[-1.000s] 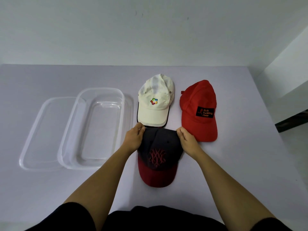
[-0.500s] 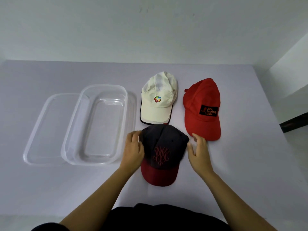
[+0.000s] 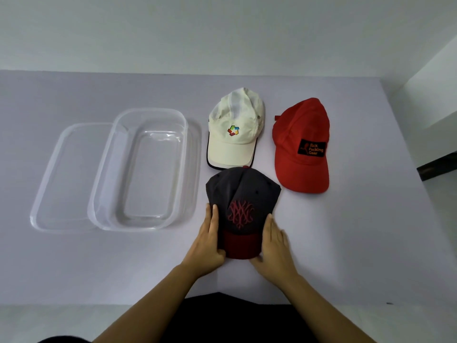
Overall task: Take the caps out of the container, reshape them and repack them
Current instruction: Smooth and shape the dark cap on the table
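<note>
A dark grey cap with a red brim and red embroidery lies on the table nearest me. My left hand grips the left side of its brim, and my right hand grips the right side, thumbs under the brim's front edge. Behind it lies a cream cap with a coloured logo. To the right lies a red cap with a black patch. The clear plastic container stands empty at the left.
The container's clear lid lies partly under its left side. The table's right edge drops off past the red cap. A white wall runs along the back of the table.
Both hands slid from the crown's back edge down along the sides of the dark cap to its brim. The cap's crown now stands fuller.
</note>
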A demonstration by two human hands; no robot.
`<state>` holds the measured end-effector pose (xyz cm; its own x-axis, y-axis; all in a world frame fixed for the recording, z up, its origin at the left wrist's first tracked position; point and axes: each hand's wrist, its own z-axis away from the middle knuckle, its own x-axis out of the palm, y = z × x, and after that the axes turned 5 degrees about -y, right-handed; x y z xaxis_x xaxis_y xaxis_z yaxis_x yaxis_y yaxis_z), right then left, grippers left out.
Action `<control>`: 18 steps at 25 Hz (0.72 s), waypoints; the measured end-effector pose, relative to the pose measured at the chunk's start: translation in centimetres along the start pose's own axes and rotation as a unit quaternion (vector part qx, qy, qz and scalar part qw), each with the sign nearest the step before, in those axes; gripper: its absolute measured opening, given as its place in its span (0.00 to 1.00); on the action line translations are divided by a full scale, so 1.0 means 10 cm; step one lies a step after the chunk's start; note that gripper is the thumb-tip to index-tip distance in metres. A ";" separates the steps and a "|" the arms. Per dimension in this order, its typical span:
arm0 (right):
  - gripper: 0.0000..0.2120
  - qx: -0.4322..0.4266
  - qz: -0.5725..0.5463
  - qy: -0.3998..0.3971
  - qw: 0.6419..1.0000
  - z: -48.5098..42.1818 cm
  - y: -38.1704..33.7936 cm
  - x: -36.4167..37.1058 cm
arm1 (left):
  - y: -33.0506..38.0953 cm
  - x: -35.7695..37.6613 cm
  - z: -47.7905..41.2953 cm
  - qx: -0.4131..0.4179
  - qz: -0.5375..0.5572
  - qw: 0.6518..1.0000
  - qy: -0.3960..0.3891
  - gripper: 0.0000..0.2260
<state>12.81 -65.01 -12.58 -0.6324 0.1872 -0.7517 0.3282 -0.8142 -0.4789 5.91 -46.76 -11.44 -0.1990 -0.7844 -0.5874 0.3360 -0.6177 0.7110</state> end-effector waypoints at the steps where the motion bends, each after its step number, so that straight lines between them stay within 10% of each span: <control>1: 0.48 0.012 0.032 0.011 0.999 0.00 -0.02 0.03 | 0.00 0.01 0.00 0.008 -0.008 1.000 -0.009 0.48; 11: 0.47 0.093 0.178 0.093 0.975 -0.06 -0.09 0.07 | 0.04 0.29 0.02 -0.040 -0.181 0.982 0.016 0.32; 18: 0.31 0.035 0.074 0.110 0.990 -0.07 -0.12 0.05 | 0.07 0.36 0.02 -0.075 -0.216 0.967 0.110 0.31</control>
<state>12.56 -63.56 -12.66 -0.4094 0.1718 -0.8960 0.3521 -0.8763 -0.3289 5.22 -50.06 -12.95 -0.1551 -0.4127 -0.8976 0.3988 -0.8574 0.3253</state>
